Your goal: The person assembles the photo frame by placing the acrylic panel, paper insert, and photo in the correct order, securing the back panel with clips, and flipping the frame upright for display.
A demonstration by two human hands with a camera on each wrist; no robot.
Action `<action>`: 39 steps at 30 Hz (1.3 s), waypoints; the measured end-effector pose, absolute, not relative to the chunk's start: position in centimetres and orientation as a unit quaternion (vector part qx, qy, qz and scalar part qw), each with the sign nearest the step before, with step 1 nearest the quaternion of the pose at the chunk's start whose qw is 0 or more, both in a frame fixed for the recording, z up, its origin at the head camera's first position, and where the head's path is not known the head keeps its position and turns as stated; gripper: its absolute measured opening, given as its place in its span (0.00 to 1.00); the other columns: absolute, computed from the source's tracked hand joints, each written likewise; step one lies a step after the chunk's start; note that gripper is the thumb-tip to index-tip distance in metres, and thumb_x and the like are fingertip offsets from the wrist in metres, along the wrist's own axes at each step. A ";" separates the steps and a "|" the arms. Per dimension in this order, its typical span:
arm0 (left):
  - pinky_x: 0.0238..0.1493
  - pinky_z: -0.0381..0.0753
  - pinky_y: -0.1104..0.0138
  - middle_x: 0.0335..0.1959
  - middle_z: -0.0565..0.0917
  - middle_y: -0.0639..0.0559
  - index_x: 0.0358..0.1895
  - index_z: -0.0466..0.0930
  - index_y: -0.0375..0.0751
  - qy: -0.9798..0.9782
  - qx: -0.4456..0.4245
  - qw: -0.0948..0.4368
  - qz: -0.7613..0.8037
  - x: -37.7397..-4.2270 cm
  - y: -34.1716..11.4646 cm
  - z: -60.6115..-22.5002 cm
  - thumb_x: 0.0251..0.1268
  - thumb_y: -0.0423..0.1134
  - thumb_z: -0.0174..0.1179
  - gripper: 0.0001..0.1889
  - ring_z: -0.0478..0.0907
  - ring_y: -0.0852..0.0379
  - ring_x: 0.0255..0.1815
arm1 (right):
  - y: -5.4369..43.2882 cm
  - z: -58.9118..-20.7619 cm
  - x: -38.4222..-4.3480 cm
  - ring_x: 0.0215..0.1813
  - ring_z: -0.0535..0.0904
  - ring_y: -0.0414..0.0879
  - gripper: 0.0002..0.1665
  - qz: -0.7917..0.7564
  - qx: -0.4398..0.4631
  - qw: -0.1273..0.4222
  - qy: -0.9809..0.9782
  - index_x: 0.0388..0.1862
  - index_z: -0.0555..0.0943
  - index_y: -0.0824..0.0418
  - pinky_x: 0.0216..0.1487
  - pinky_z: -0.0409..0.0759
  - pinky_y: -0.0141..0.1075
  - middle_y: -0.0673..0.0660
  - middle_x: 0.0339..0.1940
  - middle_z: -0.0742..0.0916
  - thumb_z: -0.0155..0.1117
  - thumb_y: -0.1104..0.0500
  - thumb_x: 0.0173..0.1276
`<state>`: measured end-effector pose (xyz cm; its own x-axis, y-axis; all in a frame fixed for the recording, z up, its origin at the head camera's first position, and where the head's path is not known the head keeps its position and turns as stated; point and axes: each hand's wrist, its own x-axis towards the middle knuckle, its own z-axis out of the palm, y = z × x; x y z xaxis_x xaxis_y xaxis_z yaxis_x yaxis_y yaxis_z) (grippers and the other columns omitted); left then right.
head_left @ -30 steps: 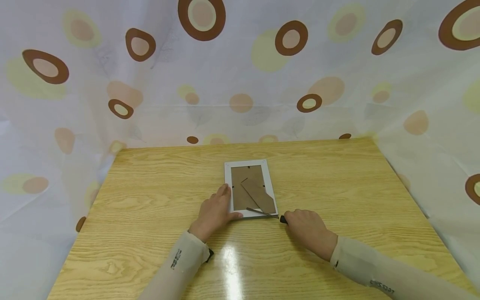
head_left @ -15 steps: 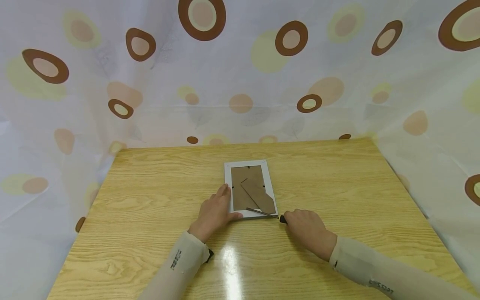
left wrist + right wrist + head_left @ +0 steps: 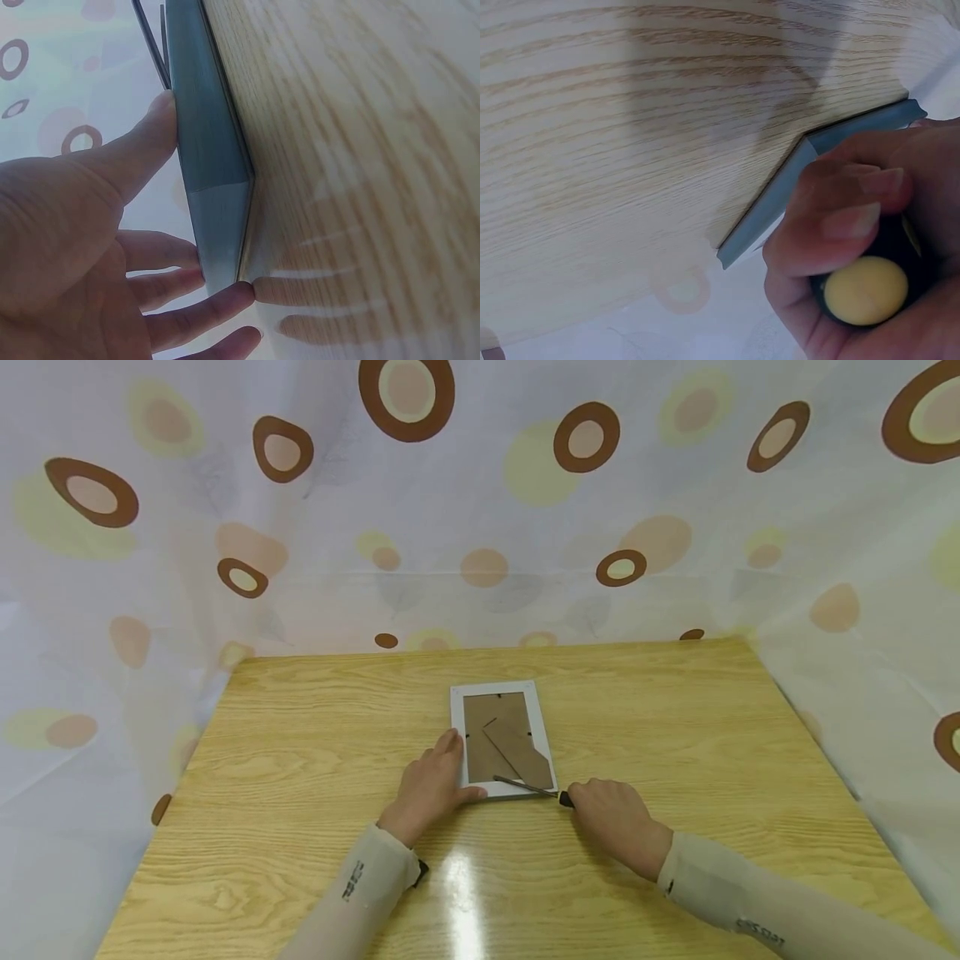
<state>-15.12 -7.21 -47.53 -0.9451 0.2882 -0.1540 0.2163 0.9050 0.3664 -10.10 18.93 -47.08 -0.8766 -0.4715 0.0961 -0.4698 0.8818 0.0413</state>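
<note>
A white picture frame (image 3: pixel 530 710) lies back up on the table, with a brown backing board (image 3: pixel 487 752) and a slanted stand flap (image 3: pixel 525 756) on it. My left hand (image 3: pixel 429 785) holds its near left corner, thumb along the near edge and fingers at the left side. In the left wrist view, the frame's bluish-grey edge (image 3: pixel 206 120) shows between thumb and fingers. Fingers curled, my right hand (image 3: pixel 618 827) grips a screwdriver (image 3: pixel 525 787) by its handle. The handle's end (image 3: pixel 866 291) is yellow. The shaft slants across the frame's near border, its tip by the backing board's near edge.
Wood-grain table (image 3: pixel 300 727) surrounds the frame. A white curtain (image 3: pixel 420 510) with brown, peach and yellow ovals stands behind and at both sides. Small dark tabs (image 3: pixel 528 734) sit around the backing board's edge. Light reflects off the table near the front.
</note>
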 end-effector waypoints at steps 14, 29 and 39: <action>0.57 0.81 0.44 0.80 0.61 0.43 0.77 0.61 0.35 0.971 0.127 0.103 0.174 -15.1 -7.3 -47.6 0.58 0.61 0.70 0.50 0.75 0.35 0.67 | 18.9 -47.1 -10.2 0.18 0.70 0.39 0.13 0.009 0.234 0.031 -0.972 0.21 0.78 0.61 0.14 0.73 0.37 0.57 0.16 0.82 0.69 0.68 0.63; 0.59 0.80 0.44 0.80 0.61 0.42 0.77 0.61 0.34 0.971 0.131 0.099 0.173 -15.1 -7.3 -47.6 0.58 0.61 0.70 0.50 0.75 0.34 0.67 | 18.9 -46.3 -10.4 0.20 0.73 0.41 0.11 0.049 0.215 -0.019 -0.975 0.23 0.80 0.62 0.18 0.75 0.38 0.57 0.19 0.83 0.72 0.65 0.63; 0.55 0.82 0.45 0.80 0.61 0.42 0.77 0.62 0.35 0.972 0.132 0.100 0.166 -15.2 -7.3 -47.8 0.57 0.62 0.70 0.50 0.75 0.35 0.67 | 18.9 -46.4 -10.3 0.22 0.73 0.41 0.12 0.079 0.212 -0.036 -0.973 0.24 0.79 0.61 0.20 0.74 0.38 0.56 0.20 0.83 0.73 0.64 0.62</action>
<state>-15.16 -7.27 -47.76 -0.9455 0.2888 -0.1504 0.2227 0.9104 0.3486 -10.29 18.93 -46.40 -0.9073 -0.4189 -0.0365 -0.4076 0.8976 -0.1681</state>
